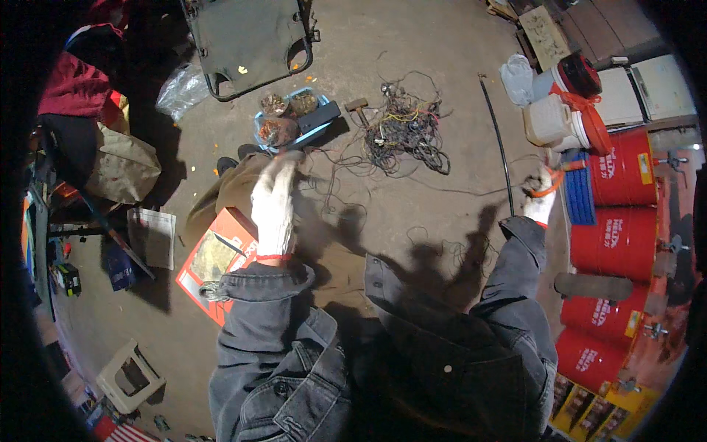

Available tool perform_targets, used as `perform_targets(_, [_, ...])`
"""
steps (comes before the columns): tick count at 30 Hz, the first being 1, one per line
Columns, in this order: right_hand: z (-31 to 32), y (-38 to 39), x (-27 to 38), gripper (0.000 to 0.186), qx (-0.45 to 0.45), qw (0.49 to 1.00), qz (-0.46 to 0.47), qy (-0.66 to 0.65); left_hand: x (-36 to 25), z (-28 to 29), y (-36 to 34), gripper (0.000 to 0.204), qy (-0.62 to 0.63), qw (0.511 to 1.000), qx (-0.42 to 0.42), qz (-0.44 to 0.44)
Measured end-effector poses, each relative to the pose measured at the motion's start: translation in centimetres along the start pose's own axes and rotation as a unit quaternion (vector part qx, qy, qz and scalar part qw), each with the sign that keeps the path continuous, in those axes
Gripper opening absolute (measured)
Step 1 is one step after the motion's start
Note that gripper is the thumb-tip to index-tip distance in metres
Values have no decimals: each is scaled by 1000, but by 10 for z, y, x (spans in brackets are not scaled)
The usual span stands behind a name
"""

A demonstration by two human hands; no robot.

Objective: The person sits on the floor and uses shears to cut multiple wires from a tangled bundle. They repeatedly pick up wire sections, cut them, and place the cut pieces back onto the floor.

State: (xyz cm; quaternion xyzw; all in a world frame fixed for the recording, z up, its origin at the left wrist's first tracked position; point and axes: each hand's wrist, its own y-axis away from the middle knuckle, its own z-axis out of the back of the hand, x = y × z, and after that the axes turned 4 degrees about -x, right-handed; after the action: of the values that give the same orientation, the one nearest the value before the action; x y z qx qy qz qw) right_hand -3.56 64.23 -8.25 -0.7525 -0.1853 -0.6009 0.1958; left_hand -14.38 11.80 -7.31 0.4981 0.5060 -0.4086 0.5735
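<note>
Dusty concrete floor (412,37), cluttered workshop; four red drums (618,243), one wire tangle (405,132). Left hand (274,206) gloved, grip unclear; right hand (541,199) clutching orange-handled tool (549,188).

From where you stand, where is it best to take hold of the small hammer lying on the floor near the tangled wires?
Probably grip the hammer by its wooden handle, coming from above on the side toward you. It lies flat on the concrete, its blocky head pointing away from the wire tangle, so the handle is the long part free to close on.
</note>
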Motion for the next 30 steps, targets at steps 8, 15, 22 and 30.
perform_targets(8, [-163, 141, -23, 22, 291, 941, -167, 38, 20, -28, 23, 36, -110, 965, 227, -71])
perform_targets(15, [-166, 233, -17, 29, 548, 794, -230, 132, 21, -38, 22, 43, -189, 914, 244, -262])
perform_targets(22, [-50, 194, -87, 38, 462, 817, -111, 326, 8, -18, -10, 28, 398, 891, 48, 212])
perform_targets(30, [87, 159, -183, 22, 235, 865, -243, 372, -4, 13, -18, 33, 440, 885, 3, 151])
